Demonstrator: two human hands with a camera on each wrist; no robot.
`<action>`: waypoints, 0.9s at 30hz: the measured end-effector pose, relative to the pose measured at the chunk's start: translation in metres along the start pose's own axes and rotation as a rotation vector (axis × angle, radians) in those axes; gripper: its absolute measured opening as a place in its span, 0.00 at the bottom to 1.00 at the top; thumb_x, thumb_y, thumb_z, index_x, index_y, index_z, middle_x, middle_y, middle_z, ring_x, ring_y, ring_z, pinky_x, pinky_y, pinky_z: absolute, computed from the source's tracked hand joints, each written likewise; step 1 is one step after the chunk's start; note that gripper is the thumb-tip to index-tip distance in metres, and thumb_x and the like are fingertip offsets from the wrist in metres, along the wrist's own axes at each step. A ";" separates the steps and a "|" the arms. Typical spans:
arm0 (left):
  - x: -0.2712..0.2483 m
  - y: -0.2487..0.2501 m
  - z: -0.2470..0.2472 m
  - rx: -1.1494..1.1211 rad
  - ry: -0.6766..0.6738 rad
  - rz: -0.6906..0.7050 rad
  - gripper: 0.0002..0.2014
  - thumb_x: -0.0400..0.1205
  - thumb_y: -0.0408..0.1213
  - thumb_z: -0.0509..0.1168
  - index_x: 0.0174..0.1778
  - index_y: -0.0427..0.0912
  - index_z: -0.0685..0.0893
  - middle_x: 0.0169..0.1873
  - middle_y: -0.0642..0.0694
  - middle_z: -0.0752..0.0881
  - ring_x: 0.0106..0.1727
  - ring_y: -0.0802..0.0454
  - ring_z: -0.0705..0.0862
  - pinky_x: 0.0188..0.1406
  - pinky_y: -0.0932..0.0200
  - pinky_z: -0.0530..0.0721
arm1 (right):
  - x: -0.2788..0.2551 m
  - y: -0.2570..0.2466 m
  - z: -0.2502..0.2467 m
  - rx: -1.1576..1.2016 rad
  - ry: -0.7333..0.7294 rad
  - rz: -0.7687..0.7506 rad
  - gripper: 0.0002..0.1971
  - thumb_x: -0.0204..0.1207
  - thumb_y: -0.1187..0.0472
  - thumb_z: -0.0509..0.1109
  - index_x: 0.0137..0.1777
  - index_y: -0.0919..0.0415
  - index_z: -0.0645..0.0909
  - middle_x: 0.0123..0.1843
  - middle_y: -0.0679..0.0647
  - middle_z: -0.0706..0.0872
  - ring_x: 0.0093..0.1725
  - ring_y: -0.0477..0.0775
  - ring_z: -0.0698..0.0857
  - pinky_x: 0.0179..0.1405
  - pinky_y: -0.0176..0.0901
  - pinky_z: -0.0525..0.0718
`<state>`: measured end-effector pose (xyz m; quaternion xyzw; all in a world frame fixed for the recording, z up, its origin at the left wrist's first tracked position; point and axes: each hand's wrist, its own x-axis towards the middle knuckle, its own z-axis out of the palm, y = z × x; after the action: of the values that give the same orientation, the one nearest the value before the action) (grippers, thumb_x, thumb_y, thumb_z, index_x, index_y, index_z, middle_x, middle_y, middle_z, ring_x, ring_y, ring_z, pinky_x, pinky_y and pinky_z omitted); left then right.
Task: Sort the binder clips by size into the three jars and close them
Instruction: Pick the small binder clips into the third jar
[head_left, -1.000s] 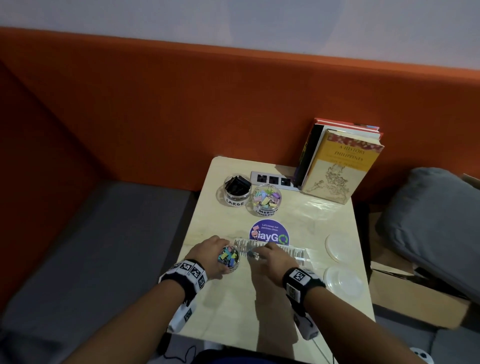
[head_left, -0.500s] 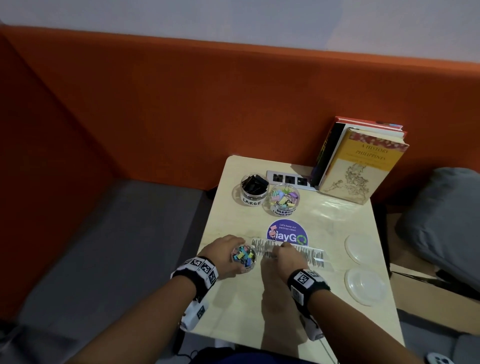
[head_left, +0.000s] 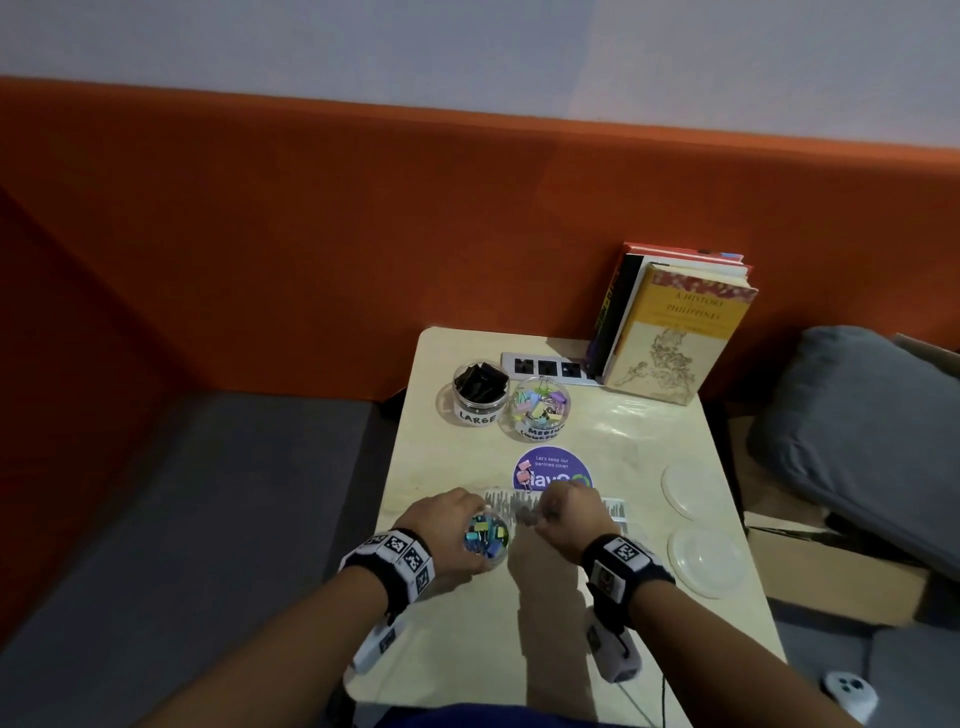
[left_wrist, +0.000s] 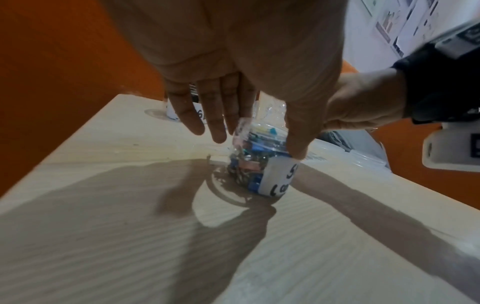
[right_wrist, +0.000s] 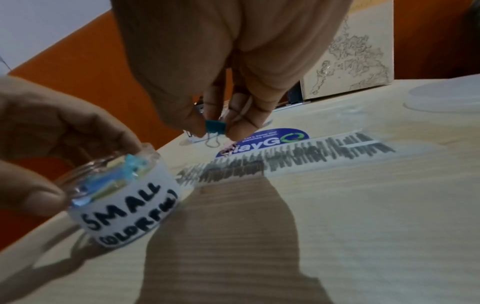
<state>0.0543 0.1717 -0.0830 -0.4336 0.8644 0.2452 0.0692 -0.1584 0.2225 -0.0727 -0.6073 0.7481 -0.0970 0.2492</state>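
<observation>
A pale wooden table (head_left: 571, 613) meets an orange padded backrest (head_left: 311, 249) beneath a pale wall (head_left: 467, 52).

Bare wooden tabletop (head_left: 561, 623) lies open between the two forearms and toward the near edge. The left hand (head_left: 441, 530) wraps a small open jar (head_left: 485, 536) at the table's left edge; the right hand (head_left: 563, 512) pinches a teal binder clip (right_wrist: 215, 124) just beside it, leaving a narrow gap. Two more jars (head_left: 480, 392) stand touching at the far left, well apart from the hands, with a power strip (head_left: 545, 368) and leaning books (head_left: 675, 332) filling the far edge. Two clear lids (head_left: 704, 561) lie flat along the right side, with bare wood between them and the right hand
</observation>
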 end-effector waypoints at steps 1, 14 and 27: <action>0.000 0.000 0.001 0.005 0.000 0.005 0.38 0.71 0.60 0.74 0.75 0.50 0.73 0.67 0.49 0.78 0.64 0.48 0.81 0.62 0.54 0.82 | -0.001 -0.004 0.000 0.024 -0.003 -0.035 0.03 0.71 0.57 0.72 0.36 0.51 0.83 0.40 0.52 0.86 0.41 0.53 0.84 0.38 0.38 0.76; -0.013 0.001 0.003 -0.021 0.050 -0.111 0.35 0.67 0.63 0.73 0.69 0.53 0.77 0.62 0.52 0.80 0.59 0.49 0.82 0.57 0.54 0.83 | -0.001 -0.032 0.012 0.215 -0.021 -0.152 0.03 0.74 0.57 0.77 0.43 0.55 0.86 0.39 0.49 0.89 0.39 0.47 0.86 0.39 0.36 0.81; -0.025 0.000 0.001 0.058 0.070 -0.103 0.34 0.70 0.65 0.70 0.68 0.51 0.76 0.62 0.51 0.81 0.62 0.49 0.80 0.63 0.49 0.78 | -0.006 -0.027 0.010 0.223 0.030 -0.131 0.03 0.76 0.57 0.76 0.45 0.55 0.87 0.38 0.46 0.88 0.38 0.45 0.85 0.37 0.32 0.79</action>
<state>0.0691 0.1900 -0.0754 -0.4834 0.8496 0.2009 0.0640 -0.1292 0.2231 -0.0676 -0.6218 0.6952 -0.2046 0.2970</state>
